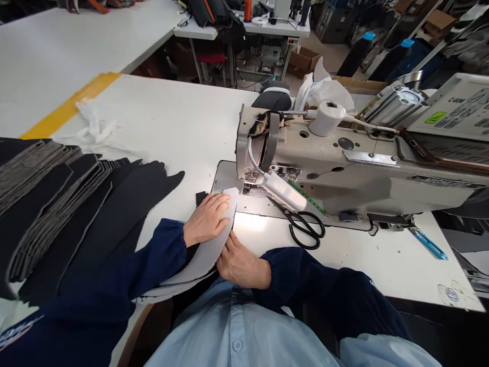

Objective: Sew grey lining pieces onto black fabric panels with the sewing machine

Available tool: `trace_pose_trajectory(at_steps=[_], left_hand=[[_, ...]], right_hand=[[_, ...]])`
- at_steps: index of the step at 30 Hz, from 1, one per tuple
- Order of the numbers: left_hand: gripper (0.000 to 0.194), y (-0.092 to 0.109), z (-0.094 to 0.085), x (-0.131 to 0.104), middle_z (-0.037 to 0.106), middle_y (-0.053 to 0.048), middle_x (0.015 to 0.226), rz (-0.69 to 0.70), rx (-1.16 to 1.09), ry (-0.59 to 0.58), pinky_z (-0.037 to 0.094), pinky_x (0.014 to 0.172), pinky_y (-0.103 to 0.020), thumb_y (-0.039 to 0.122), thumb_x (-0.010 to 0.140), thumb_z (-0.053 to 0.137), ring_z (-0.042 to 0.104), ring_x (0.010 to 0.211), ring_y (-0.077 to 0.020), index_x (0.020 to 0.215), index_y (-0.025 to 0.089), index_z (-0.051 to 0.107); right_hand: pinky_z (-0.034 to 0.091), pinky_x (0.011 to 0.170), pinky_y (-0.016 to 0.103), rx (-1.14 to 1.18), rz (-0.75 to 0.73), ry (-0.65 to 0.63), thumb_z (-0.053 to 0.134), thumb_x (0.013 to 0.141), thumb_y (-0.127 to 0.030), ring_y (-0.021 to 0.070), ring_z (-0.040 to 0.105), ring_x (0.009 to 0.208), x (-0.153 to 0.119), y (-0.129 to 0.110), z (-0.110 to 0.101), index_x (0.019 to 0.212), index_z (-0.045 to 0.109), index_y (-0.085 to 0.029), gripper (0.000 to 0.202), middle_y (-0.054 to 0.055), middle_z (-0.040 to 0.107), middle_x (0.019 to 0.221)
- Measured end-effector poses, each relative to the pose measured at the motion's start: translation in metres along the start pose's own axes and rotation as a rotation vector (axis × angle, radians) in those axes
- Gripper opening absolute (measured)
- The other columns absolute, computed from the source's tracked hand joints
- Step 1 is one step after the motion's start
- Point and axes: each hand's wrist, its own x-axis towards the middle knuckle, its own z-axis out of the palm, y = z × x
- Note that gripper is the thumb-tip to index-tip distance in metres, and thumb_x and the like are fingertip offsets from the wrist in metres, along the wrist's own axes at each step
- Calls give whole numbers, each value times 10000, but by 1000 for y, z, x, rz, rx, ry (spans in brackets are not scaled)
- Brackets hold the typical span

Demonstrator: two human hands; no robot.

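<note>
A light grey padded fabric panel with a dark underside lies at the table's front edge, its tip reaching the sewing machine's plate. My left hand rests on top of the panel near that tip, fingers extended and pressing down. Lower down, my right hand pinches the panel's right edge, the fingertips partly hidden by the fabric. Just ahead is the sewing machine, its needle area mostly hidden behind a white lamp. A small black piece sits beside my left fingers.
Black-handled scissors and a green pencil lie by the machine. A blue cutter is at the right. Stacked dark fabric panels cover the left side, near white scraps and yellow tape.
</note>
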Motion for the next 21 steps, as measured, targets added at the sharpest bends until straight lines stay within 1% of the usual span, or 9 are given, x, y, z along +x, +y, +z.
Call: trace_pose_trajectory(at_steps=[5, 10, 12, 16, 21], left_hand=[[400, 6, -2, 1, 511, -193, 1368, -37, 11, 10, 303, 1137, -519, 263, 916, 359, 466, 1284, -296, 1212, 82, 558], [468, 6, -5, 1, 499, -185, 1396, -43, -23, 5, 313, 1130, -555, 265, 896, 382, 449, 1297, -330, 1299, 85, 538], [485, 6, -6, 2, 505, -174, 1399, -23, -33, -3, 302, 1138, -560, 268, 886, 393, 447, 1299, -330, 1315, 92, 534], [495, 3, -4, 3, 517, -184, 1388, 20, -8, -24, 279, 1157, -544, 282, 898, 377, 443, 1308, -318, 1307, 54, 536], [486, 1, -3, 3, 517, -184, 1388, 29, 2, -28, 275, 1163, -525, 283, 900, 379, 438, 1314, -306, 1291, 45, 542]], right_hand=[[405, 970, 663, 8, -8, -20, 415, 918, -110, 339, 640, 973, 1, 0, 0, 1068, 667, -38, 302, 206, 693, 1020], [406, 964, 674, 6, -9, -3, 426, 906, -110, 356, 646, 958, 1, 1, -2, 1067, 671, -24, 306, 211, 695, 1004], [403, 965, 677, 7, -7, -4, 428, 904, -112, 356, 648, 949, 1, 0, -1, 1047, 679, -30, 301, 205, 698, 989], [368, 991, 697, -3, -3, 4, 426, 903, -114, 343, 645, 947, 1, 0, 0, 1037, 686, -51, 299, 194, 702, 978], [360, 998, 696, -10, -2, 28, 441, 891, -117, 346, 651, 916, 0, 2, 1, 996, 696, -67, 280, 178, 707, 931]])
